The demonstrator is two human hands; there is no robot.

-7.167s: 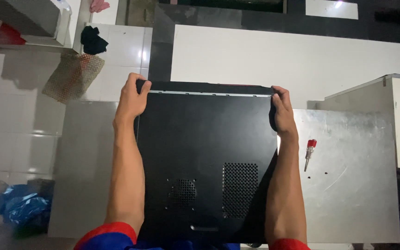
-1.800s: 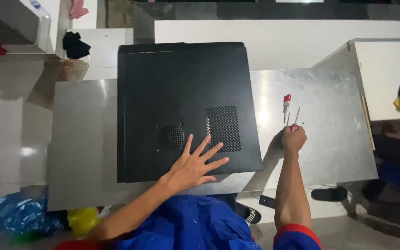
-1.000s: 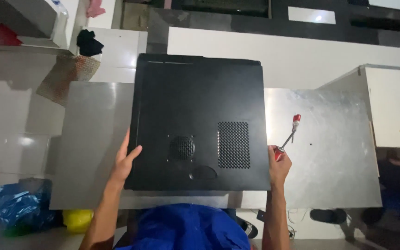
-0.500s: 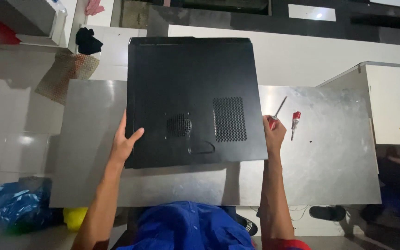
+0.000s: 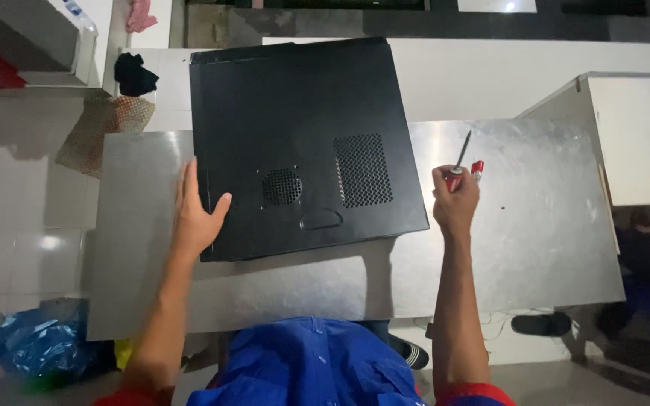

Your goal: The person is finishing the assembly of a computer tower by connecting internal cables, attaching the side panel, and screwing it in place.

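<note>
Big black metal computer case (image 5: pixel 302 143) lying flat on the bare silver metal table (image 5: pixel 520 225)

Left hand (image 5: pixel 195 214) rests open, fingers spread, against the case's left edge; right hand (image 5: pixel 454 204) is clenched around a red-handled screwdriver (image 5: pixel 462 159), just beside another red-handled tool (image 5: pixel 477 170).

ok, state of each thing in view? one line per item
computer case: lying flat on its side, side panel on, vents up.
left hand: open, palm against the case's left edge.
right hand: shut on the screwdriver.
screwdriver: held off the table, tip pointing up and away.
metal table: bears the case, which overhangs its far edge.
blue bag: crumpled on the floor.
black cloth: bunched up.
</note>
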